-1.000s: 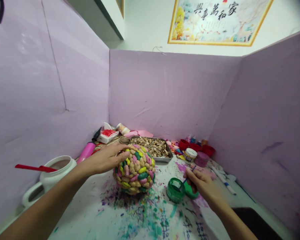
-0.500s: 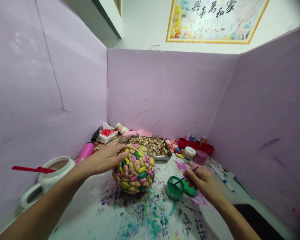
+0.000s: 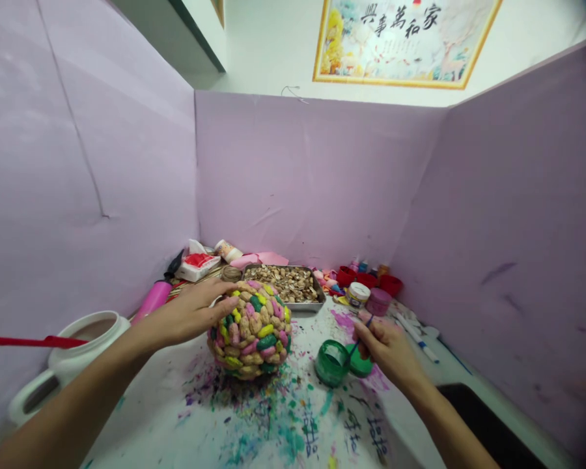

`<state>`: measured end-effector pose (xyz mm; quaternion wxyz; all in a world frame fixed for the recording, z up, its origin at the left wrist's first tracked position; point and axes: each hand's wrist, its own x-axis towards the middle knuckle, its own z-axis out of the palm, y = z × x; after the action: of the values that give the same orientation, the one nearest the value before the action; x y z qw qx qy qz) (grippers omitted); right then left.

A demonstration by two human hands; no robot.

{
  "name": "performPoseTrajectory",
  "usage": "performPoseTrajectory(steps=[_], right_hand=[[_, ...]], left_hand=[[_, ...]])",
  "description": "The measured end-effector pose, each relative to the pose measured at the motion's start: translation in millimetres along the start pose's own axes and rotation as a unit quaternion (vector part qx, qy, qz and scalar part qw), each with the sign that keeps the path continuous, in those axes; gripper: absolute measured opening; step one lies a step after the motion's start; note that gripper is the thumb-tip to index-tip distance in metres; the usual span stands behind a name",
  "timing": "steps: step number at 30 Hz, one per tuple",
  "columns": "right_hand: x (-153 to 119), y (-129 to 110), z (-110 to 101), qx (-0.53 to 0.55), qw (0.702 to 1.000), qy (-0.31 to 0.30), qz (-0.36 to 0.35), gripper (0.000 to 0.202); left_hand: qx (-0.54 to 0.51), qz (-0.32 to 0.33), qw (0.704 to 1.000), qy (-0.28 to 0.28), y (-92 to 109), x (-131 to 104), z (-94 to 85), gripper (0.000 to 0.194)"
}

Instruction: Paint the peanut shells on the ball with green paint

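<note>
A ball covered in peanuts (image 3: 251,332), some painted pink, yellow and green, rests on the paint-stained table. My left hand (image 3: 202,309) lies on its upper left side with fingers stretched out. My right hand (image 3: 383,345) pinches a thin blue brush (image 3: 359,340), whose lower end is at the right rim of an open jar of green paint (image 3: 332,363). The jar's green lid (image 3: 360,362) lies just to its right, below my right hand.
A metal tray (image 3: 317,305) of shells stands behind the ball. At left are a white pot (image 3: 71,358) with a red handle across it and a pink bottle (image 3: 152,299). Red cups (image 3: 389,284), a white jar (image 3: 358,294) and markers (image 3: 420,339) are at right.
The view has shifted slightly to the right. The brush has moved from inside the green jar to its right rim and stands more upright. My left hand stays on the ball.
</note>
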<state>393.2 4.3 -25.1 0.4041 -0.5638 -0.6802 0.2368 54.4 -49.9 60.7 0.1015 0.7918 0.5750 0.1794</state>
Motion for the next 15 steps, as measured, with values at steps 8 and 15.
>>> performPoseTrajectory(steps=[8,15], right_hand=[[-3.4,-3.8,1.3,-0.018,0.999,-0.023,-0.014,0.044],[-4.5,-6.0,-2.3,-0.033,0.999,-0.012,-0.039,0.046]], left_hand=[[-0.013,-0.005,1.000,-0.002,-0.2,1.1,0.3,0.055],[-0.004,-0.012,1.000,0.004,-1.6,1.2,1.7,0.055]])
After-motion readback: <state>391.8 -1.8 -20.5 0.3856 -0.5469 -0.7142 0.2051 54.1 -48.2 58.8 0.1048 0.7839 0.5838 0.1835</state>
